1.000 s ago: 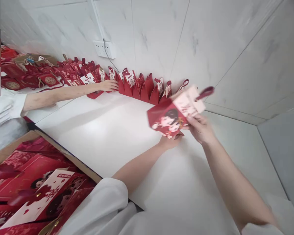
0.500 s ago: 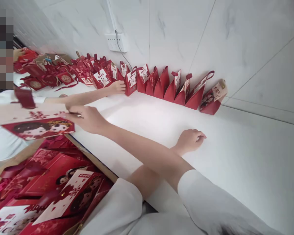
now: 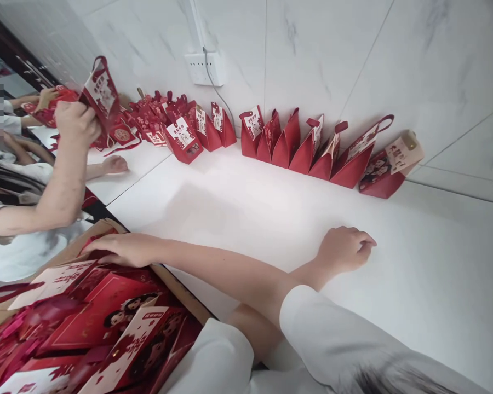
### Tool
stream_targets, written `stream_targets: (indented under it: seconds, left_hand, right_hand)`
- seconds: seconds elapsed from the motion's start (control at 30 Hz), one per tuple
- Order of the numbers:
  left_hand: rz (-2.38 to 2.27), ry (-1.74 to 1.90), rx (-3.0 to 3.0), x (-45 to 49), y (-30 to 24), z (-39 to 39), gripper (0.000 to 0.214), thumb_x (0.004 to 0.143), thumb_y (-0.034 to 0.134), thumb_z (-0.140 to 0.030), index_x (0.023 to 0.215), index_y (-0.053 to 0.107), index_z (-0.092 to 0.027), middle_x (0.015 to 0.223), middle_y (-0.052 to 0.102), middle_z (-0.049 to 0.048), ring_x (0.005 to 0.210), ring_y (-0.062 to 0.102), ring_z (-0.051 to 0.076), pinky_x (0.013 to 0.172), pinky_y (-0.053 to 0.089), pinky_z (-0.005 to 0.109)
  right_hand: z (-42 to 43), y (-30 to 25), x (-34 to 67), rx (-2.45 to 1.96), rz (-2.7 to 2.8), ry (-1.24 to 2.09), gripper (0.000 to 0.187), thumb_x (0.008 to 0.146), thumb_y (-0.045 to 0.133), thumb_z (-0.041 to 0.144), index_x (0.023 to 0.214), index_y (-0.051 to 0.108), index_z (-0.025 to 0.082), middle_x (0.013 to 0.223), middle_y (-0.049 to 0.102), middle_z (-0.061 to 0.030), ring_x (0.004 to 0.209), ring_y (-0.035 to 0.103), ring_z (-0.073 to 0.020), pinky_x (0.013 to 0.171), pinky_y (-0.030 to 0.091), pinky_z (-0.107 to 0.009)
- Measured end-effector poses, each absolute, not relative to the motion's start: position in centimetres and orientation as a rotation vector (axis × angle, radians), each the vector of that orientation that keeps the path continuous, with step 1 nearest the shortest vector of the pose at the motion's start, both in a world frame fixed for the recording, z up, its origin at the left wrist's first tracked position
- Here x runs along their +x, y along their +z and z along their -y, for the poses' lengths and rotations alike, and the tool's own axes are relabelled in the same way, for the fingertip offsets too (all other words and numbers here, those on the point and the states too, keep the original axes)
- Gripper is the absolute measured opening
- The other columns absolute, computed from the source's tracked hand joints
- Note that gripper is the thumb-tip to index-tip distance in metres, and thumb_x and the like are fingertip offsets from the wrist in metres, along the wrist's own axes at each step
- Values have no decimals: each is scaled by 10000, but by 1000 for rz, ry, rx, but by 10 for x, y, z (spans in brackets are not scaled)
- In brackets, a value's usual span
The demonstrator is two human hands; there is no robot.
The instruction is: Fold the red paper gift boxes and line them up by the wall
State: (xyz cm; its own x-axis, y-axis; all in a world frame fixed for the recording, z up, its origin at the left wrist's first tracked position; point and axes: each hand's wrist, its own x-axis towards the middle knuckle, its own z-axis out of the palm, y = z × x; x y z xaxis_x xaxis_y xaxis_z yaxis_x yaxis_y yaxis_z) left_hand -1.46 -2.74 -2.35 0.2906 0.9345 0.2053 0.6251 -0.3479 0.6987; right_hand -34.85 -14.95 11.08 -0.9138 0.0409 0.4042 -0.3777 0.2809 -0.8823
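My forearms cross, so my right hand (image 3: 127, 250) is at the left, over a cardboard carton (image 3: 176, 284) of red gift boxes. Its fingers and thumb close about the end of a red gift box (image 3: 59, 280) with a pale flap and dark red ribbon handle, down among the others. The fingertips are partly hidden. Other gift boxes in the carton, such as one with a cartoon couple (image 3: 127, 339), lie tilted and packed together. On the white table (image 3: 427, 262) at the right rests my left hand (image 3: 345, 249), loosely curled with nothing in it.
Red gift boxes (image 3: 299, 145) stand in a row along the tiled wall, below a socket (image 3: 205, 69) with a cable. At the left, a co-worker's hand (image 3: 78, 126) holds up a red gift box (image 3: 101, 93). More boxes (image 3: 156, 112) crowd the far table end.
My right hand has brought its gift box down into the carton. A co-worker's hand has lifted a box from the wall row, leaving a gap. My left hand stays on the table.
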Motion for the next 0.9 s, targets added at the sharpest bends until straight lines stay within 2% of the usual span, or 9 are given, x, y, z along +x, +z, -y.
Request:
stream_targets:
  seconds: [0.13,0.3,0.43,0.5,0.6,0.73,0.9]
  left_hand:
    - [-1394,842,2068,-14,-26,28,284,913,422,-247,993,694,-234,939,701,-7,878,597,157,861,456,307]
    - [-1381,834,2067,-14,-27,28,278,912,429,-255,994,693,-229,964,699,-2,887,600,160,870,453,317]
    - [-1398,826,2073,-13,-28,30,277,914,428,-249,1014,686,-227,988,693,6,917,598,166,886,448,323]
    - [-1407,811,2087,-13,-29,30,278,918,425,-247,1021,683,-230,995,688,13,931,596,173,883,448,330]
    - [-1398,782,2113,-12,-30,31,277,923,422,-248,1024,680,-232,1005,682,21,955,596,183,885,446,341]
    - [-1368,767,2147,-14,-30,28,268,915,436,-256,1015,682,-218,1002,675,39,964,605,199,882,446,353]
    - [-1206,888,2020,-24,-27,25,273,917,435,-233,1022,682,-187,971,678,39,862,620,140,850,460,269]
  right_hand:
    - [156,96,-370,513,2226,1503,145,918,539,49,969,589,176,1113,658,23,1127,568,-106,991,414,-203]
    - [156,73,-385,398,2235,1388,231,899,591,128,1117,543,189,1194,615,-1,1089,567,-138,938,431,-234]
    - [150,54,-373,331,2415,1289,115,860,542,96,947,592,152,1019,664,-44,934,613,-180,817,455,-252]
    - [147,48,-366,296,2482,1276,155,836,497,53,873,602,160,946,677,-32,872,618,-179,770,450,-252]
    - [142,49,-358,282,2507,1252,205,817,473,32,883,613,168,980,684,-33,881,616,-174,754,443,-245]
    - [129,73,-329,224,2641,1132,188,838,480,98,908,626,194,1043,678,-45,888,613,-202,715,447,-278]
    - [111,101,-200,261,2495,970,179,958,428,175,967,606,189,1014,676,-52,912,621,-172,781,462,-283]
